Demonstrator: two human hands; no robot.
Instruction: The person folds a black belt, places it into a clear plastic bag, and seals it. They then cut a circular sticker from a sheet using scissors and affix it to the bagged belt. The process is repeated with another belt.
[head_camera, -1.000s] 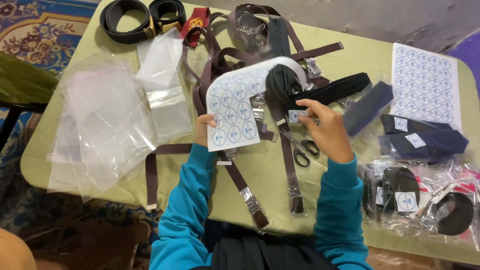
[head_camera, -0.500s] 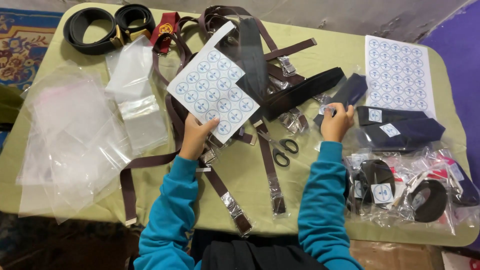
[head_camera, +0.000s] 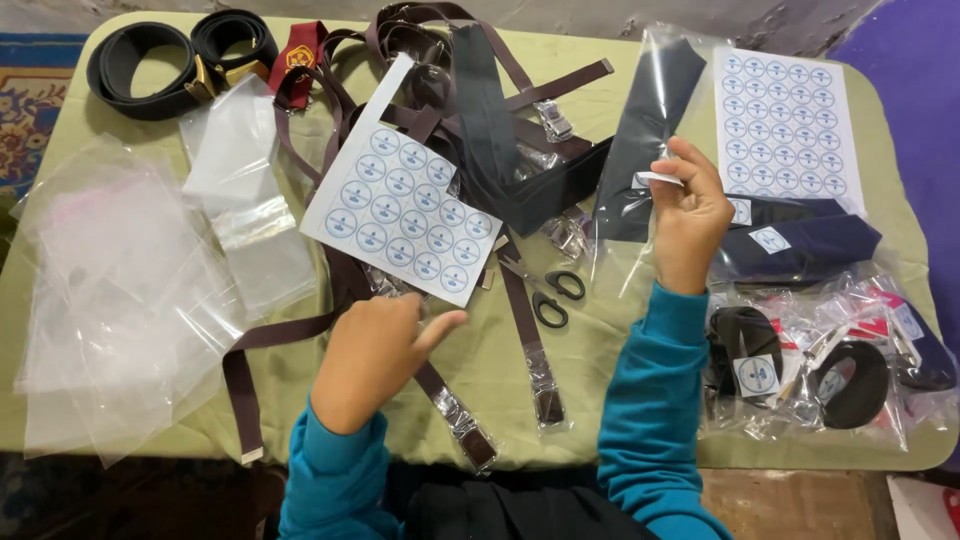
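My right hand (head_camera: 692, 212) is raised over the table and grips a clear bag holding a dark tie (head_camera: 640, 140), fingers pinched at a small white sticker on it. My left hand (head_camera: 375, 352) hovers low near the table's front edge, fingers loosely curled, holding nothing. A white sheet of round blue stickers (head_camera: 400, 210) lies just beyond the left hand, on top of brown straps (head_camera: 330, 320). Small black scissors (head_camera: 553, 296) lie between my two hands.
Clear plastic bags (head_camera: 110, 290) are piled at the left. A second sticker sheet (head_camera: 785, 125) lies at the far right, with bagged dark ties (head_camera: 800, 245) and bagged black belts (head_camera: 800, 375) below it. Coiled black belts (head_camera: 165, 60) sit at the far left corner.
My left hand let go of the sticker sheet, which now lies on the straps, and drew back toward me. My right hand lifted the bagged tie from the table.
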